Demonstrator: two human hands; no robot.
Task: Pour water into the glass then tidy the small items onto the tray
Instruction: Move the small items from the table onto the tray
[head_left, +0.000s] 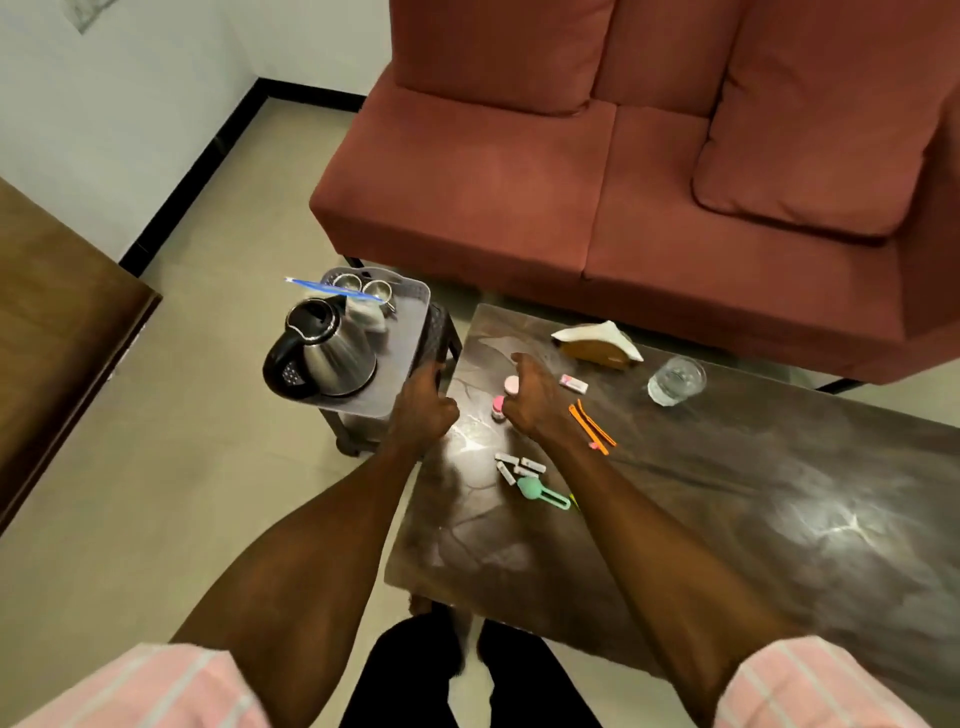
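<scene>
Left hand, centre of the frame: fingers curled over the near right edge of the grey tray, a closed grip on that rim as far as can be seen. Right hand, just to its right: fingers loosely spread above the bench, clamped on nothing, hovering beside two small pink-capped bottles.

The glass, right of centre, stands on the bench and already appears to hold water, so the pouring step is judged done and the tidying step is in hand. The tray rests on a dark stool just left of the bench and carries a steel kettle, two small steel cups and a blue pen-like stick.

Small items on the bench, outward from the right hand: a white eraser-like block, orange clips, a cluster of small grey pieces, and a green looped tool. A napkin holder stands at the bench's far edge.

Advice: steady the tray with the left hand while the right pinches one bottle at a time by its cap; the free tray area lies near the grip, so set items there, clear of the kettle. The grey pieces are probably best swept together before lifting.
</scene>
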